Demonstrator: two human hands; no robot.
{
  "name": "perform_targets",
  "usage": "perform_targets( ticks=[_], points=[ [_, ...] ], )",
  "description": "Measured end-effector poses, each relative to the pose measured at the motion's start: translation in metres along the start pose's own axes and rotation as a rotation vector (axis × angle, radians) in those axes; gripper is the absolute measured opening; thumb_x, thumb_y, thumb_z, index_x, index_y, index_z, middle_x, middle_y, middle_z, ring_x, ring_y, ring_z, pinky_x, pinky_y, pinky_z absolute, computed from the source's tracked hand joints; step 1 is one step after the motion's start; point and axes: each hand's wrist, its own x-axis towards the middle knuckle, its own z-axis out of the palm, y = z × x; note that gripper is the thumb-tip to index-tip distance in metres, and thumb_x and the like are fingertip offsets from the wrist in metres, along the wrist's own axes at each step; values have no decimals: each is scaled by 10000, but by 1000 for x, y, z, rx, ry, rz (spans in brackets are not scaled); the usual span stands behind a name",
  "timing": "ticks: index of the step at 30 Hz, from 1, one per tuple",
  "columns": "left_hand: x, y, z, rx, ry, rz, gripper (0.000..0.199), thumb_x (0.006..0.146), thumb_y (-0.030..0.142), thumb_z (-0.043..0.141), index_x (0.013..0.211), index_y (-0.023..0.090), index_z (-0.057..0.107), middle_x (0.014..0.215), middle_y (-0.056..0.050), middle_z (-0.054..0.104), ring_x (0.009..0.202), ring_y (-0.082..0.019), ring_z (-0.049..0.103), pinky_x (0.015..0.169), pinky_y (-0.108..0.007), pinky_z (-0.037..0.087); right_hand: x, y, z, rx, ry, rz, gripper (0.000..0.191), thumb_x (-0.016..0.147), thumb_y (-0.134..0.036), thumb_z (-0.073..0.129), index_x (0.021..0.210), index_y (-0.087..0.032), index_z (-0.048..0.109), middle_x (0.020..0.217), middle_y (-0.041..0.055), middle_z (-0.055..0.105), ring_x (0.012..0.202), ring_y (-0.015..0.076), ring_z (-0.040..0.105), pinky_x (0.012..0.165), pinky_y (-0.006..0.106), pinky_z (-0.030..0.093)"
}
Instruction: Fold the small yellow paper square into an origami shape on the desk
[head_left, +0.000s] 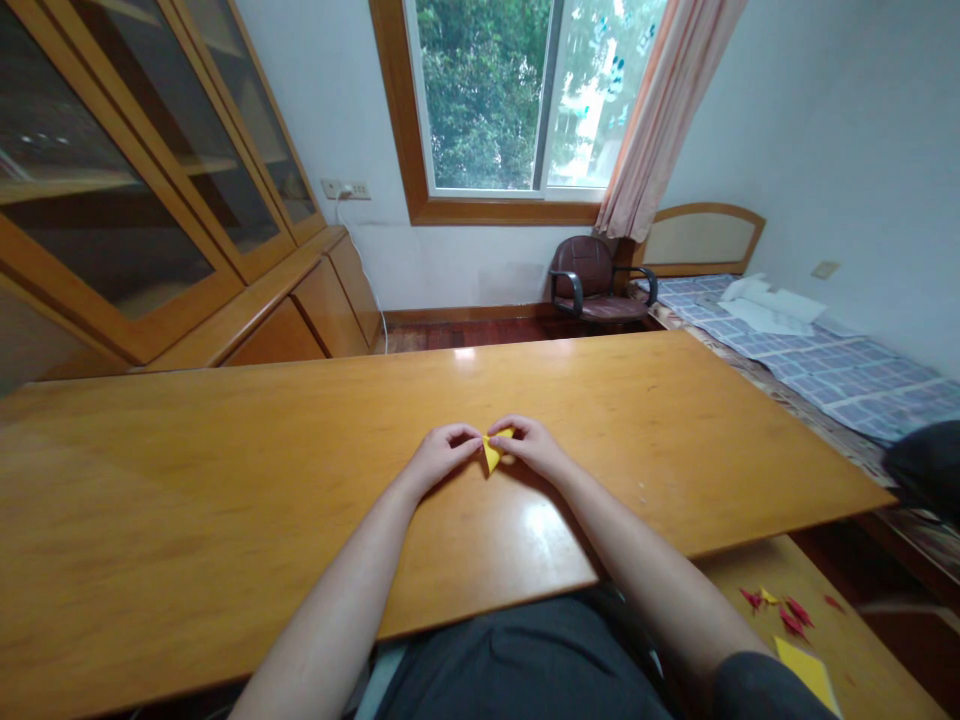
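Note:
Between my two hands, just over the wooden table, is a small piece of folded yellow paper with a point facing down toward me. My left hand pinches its left corner between thumb and fingertips. On the other side my right hand grips the paper, thumb in front and fingers behind. The fingers cover part of the upper edge, so the folds there are hidden.
At lower right, a lower surface holds small red folded pieces and a yellow sheet. A bed stands to the right, a brown armchair beyond the table, and a glass-door cabinet at left.

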Motion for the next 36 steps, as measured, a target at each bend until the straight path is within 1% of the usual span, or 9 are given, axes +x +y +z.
perform_targets(
  ticks=[5,12,21,31,36],
  points=[
    [0,0,1,-15,1,-6,237,808,368,619,848,151,704,844,-52,717,800,-186,643,757,-276,487,0,0,0,-3,1,1,276,724,-372,720,897,-158,714,706,5,621,570,96,470,530,217,355],
    [0,-4,1,-43,4,-2,246,804,384,630,848,153,702,848,-56,718,793,-186,646,749,-277,495,0,0,0,-10,5,-5,265,732,-368,715,897,-161,717,688,2,615,563,95,467,529,218,352],
    [1,-2,1,-17,9,2,224,800,368,631,825,156,701,828,-44,710,787,-179,638,745,-270,486,0,3,1,-1,-2,-5,275,727,-376,717,899,-161,717,668,-2,601,551,94,455,508,208,344],
    [1,-6,2,-42,-5,2,242,812,388,616,826,156,685,821,-43,695,786,-178,629,754,-275,483,0,3,0,-17,-26,-23,297,728,-385,714,915,-155,715,730,11,641,568,95,482,536,216,374],
    [1,-5,2,-39,-1,-4,248,809,387,606,816,152,685,804,-46,691,778,-181,626,748,-279,484,0,2,0,-55,-32,-55,293,743,-377,702,945,-167,723,821,35,678,618,111,520,574,231,402]
  ],
)
